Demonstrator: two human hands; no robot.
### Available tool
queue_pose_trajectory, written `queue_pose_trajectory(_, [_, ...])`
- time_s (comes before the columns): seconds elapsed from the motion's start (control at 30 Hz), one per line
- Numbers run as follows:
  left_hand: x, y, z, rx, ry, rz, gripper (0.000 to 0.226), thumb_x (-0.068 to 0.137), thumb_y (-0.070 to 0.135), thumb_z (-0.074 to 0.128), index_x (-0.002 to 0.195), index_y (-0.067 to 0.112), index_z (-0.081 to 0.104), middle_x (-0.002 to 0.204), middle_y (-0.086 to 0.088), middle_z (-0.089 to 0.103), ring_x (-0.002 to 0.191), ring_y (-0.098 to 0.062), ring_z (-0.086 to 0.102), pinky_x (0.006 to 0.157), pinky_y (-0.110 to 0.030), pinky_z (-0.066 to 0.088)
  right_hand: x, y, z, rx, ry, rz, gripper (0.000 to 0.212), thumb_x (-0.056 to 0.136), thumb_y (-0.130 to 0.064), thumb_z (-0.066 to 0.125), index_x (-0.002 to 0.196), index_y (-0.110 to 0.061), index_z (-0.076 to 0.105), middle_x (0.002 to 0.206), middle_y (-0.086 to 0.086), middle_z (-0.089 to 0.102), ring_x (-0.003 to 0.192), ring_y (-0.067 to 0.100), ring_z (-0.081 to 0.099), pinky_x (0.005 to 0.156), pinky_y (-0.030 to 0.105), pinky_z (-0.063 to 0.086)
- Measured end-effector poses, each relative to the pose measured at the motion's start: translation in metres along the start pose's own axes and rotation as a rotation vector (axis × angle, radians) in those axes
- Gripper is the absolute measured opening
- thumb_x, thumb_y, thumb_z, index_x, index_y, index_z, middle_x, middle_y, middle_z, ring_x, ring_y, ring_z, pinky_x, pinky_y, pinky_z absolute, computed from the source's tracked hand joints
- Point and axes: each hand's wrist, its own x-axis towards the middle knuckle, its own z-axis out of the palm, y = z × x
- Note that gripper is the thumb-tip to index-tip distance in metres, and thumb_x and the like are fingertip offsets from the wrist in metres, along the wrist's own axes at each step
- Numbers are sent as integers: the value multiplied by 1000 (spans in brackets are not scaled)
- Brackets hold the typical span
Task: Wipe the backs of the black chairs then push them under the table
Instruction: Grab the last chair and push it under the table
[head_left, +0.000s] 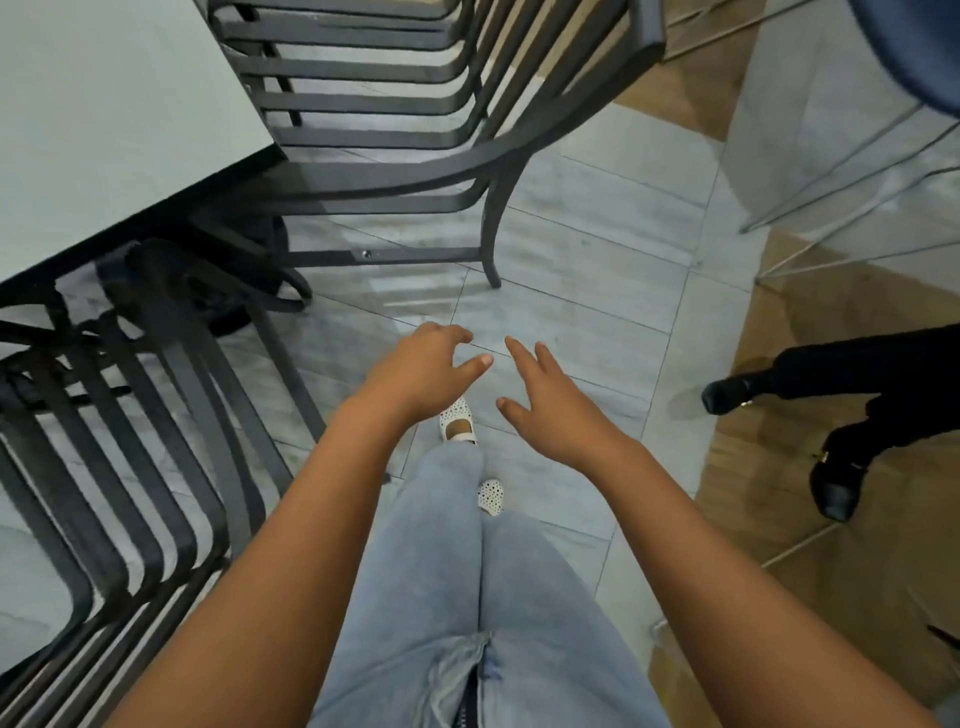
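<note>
A black slatted metal chair stands ahead of me, its seat partly under the pale table at the upper left. A second black chair of the same kind stands at my left, its slatted back toward me. My left hand and my right hand both hover over the floor in front of my legs, fingers spread and relaxed, holding nothing. Neither hand touches a chair. No cloth is in view.
The floor is grey tile with wood-look panels at the right. Another person's black-clad legs and black shoes stand at the right. A blue seat on thin metal legs is at the upper right. My jeans and white shoes are below.
</note>
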Motion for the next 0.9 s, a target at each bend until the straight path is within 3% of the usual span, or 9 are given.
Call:
queue_pose_trajectory(0.3, [41,25,-47,-72,125,20,49,92,46,49,134,20,47,140,-5,41,127,-23,41,102,-46,39,50,-30,-54,12,9,-33,69,97,-32,46,149,-33,1,159,4,-8,143,26,18,108,35,28])
queue_pose_trajectory(0.57, [60,64,-80,-301,365,-5,44,93,43,48,131,20,49,134,-3,45,125,-19,41,101,-37,38,73,-44,-105,-65,13,-128,67,96,-36,47,149,-34,5,159,1,-6,142,26,24,106,38,33])
queue_pose_trajectory(0.9, [106,141,-126,-482,573,-63,43,93,44,46,130,21,49,133,-2,47,125,-18,41,103,-41,37,108,-40,-189,-293,-207,-353,67,93,-44,50,147,-35,12,159,-1,3,141,26,24,106,45,38])
